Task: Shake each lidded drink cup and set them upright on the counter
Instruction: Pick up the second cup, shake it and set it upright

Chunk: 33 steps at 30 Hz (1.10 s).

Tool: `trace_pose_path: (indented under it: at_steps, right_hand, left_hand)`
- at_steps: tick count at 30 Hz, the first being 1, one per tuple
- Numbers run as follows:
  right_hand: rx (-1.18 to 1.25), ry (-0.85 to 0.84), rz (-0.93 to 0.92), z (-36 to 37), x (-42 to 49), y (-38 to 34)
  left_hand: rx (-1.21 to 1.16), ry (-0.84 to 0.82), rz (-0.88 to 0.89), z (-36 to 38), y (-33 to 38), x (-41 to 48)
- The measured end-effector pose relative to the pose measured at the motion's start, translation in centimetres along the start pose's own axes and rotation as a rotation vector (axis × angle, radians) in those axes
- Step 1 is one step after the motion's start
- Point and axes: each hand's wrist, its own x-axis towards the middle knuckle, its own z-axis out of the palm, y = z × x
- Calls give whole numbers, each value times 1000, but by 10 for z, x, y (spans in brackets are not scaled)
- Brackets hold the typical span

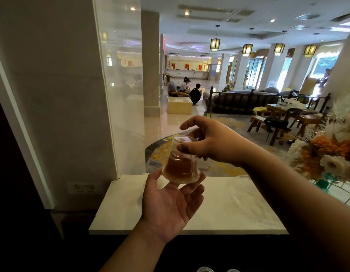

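Inverted cup (pixel 180 161) between left hand (pixel 171 205) and right hand (pixel 213 143).

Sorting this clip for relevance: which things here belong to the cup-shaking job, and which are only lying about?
Belongs to the job:
- drink cup, inverted, brown liquid inside, held above the counter
- left hand, under its lid end
- right hand, fingers on its upturned base
- counter

Just lying about:
- clear plastic lids on the counter, at right
- flower arrangement
- wall socket
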Motion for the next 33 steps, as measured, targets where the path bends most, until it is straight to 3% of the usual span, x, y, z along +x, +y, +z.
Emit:
trace_pose_path:
  at_steps: [16, 33]
  right_hand:
    - [22, 39, 26, -5, -5, 12]
    - [65, -63, -143, -53, -19, 49]
  left_hand:
    - [-41, -114, -85, -1, -2, 6]
    - [-25, 6, 115, 48, -61, 28]
